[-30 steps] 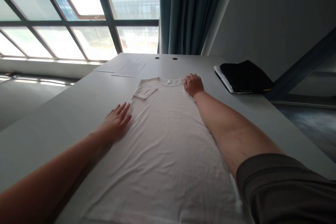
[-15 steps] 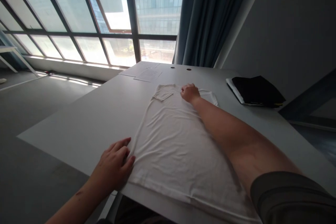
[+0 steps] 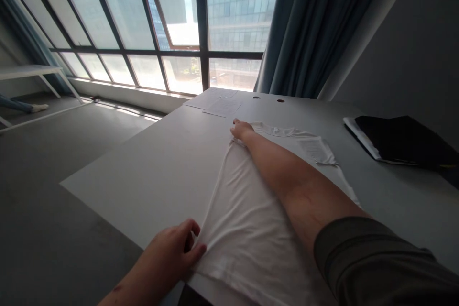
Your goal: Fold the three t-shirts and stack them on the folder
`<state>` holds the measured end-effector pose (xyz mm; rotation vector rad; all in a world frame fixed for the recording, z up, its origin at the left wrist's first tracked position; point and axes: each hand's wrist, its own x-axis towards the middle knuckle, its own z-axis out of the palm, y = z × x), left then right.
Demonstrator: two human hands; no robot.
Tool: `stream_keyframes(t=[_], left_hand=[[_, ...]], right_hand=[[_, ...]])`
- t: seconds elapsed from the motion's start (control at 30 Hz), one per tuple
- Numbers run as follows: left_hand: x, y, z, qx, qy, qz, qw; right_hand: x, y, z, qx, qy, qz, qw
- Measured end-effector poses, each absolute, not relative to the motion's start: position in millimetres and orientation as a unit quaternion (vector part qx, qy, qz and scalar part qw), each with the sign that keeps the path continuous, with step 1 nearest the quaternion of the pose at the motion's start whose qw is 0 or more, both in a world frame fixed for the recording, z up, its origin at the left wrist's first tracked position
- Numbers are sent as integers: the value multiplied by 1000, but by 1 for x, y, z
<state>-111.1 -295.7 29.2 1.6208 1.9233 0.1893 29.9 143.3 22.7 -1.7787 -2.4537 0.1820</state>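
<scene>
A white T-shirt lies spread on the table, its neckline at the far end and its hem near me. My left hand is at the near left edge of the shirt, with thumb and curled fingers closed on the fabric. Wrinkles fan out from there across the cloth. Reaching over the shirt, my right hand is closed at the far left shoulder and sleeve, which it mostly hides. The right sleeve lies on the table, and my right forearm covers part of the shirt's middle.
The white table carries sheets of paper at its far left and a black folded item on the right. A blue curtain hangs behind. Another table stands far left, with a person's foot near it.
My right hand has moved from the neckline left to the shirt's left sleeve. The left hand stays by the near left edge, its fingers more curled. The view has turned left.
</scene>
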Motion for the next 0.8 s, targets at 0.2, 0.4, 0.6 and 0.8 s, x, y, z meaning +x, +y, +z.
stream_keyframes(t=[0.2, 0.4, 0.6, 0.8], left_hand=[[-110, -297, 36, 610, 729, 39, 308], [-112, -298, 40, 609, 716, 68, 335], [-109, -305, 54, 603, 720, 129, 320], [-83, -311, 76, 652, 683, 186, 273]], right_hand=[[20, 171, 7, -631, -771, 82, 31], [23, 188, 5, -601, -793, 84, 60], [42, 194, 23, -568, -811, 75, 123], [97, 198, 49, -571, -778, 124, 233]])
